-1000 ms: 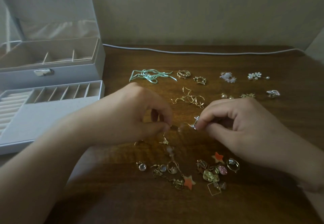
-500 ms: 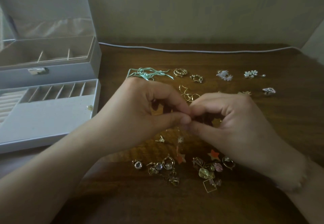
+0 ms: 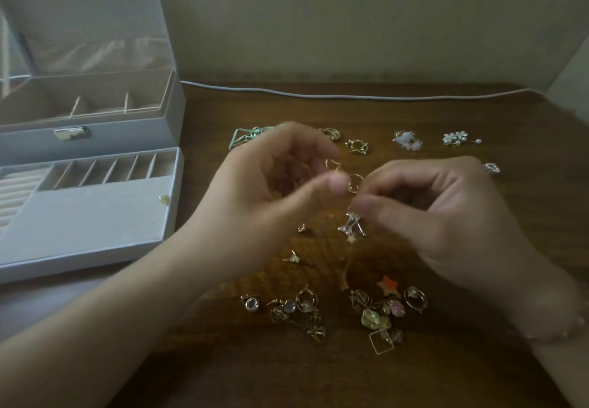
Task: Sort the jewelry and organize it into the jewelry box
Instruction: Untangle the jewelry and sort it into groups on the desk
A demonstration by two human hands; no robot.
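Blurred right hand (image 3: pixel 443 216) pinching dangling earring (image 3: pixel 352 224); left hand (image 3: pixel 271 190) curled, grip unclear.

home: wooden table (image 3: pixel 478 114), jewelry box (image 3: pixel 95 139), wall cable (image 3: pixel 318 95)

One head-worn view looks forward and down, close over the bench (image 3: pixel 414 114), with the wall at the top.
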